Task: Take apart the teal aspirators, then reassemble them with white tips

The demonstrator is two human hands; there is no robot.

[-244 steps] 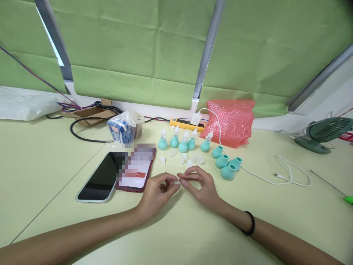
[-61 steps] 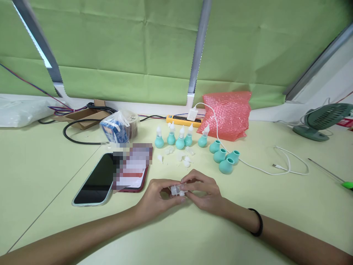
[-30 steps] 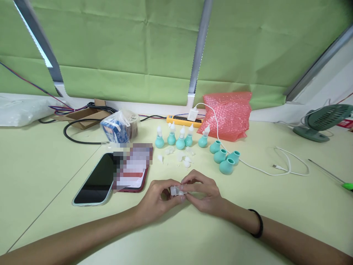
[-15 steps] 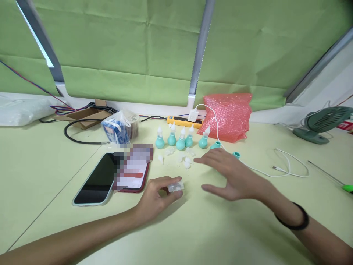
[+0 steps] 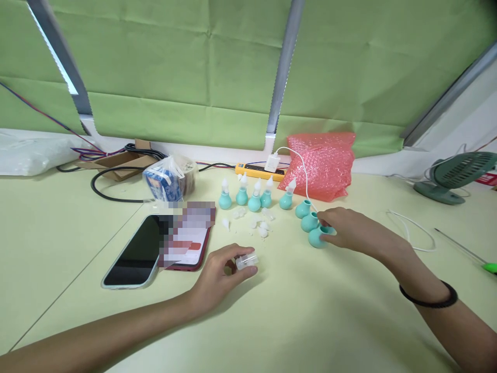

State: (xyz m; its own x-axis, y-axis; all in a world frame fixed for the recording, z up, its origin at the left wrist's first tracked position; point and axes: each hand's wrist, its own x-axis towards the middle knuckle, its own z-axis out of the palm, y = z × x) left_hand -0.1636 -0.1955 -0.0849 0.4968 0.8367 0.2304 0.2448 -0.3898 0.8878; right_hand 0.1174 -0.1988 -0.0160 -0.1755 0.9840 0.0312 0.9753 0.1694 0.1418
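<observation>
My left hand (image 5: 227,272) pinches a small clear plastic tube piece (image 5: 247,260) between thumb and fingers, just above the table. My right hand (image 5: 345,230) reaches over the teal squeeze bulbs on the right, its thumb and fingers closed around a teal bulb (image 5: 330,229) that they mostly cover. Right beside the thumb stands another open-topped teal bulb (image 5: 317,238). Two more open bulbs, a middle one (image 5: 309,223) and a farther one (image 5: 303,209), line up behind it. Several assembled nasal aspirators (image 5: 254,201) with clear, pointed tips stand upright farther back.
Loose white tips (image 5: 263,230) and clear plastic pieces (image 5: 239,213) lie mid-table. Two phones (image 5: 134,254) are at left. Behind are a wrapped blue packet (image 5: 165,184), a yellow power strip (image 5: 248,170) and a pink bubble-wrap bag (image 5: 322,166). A screwdriver (image 5: 462,246) and a fan (image 5: 442,191) are at right.
My right hand has moved right, from open above the table to closing around a teal bulb, uncovering others. My left hand stays put, with its clear piece slightly turned.
</observation>
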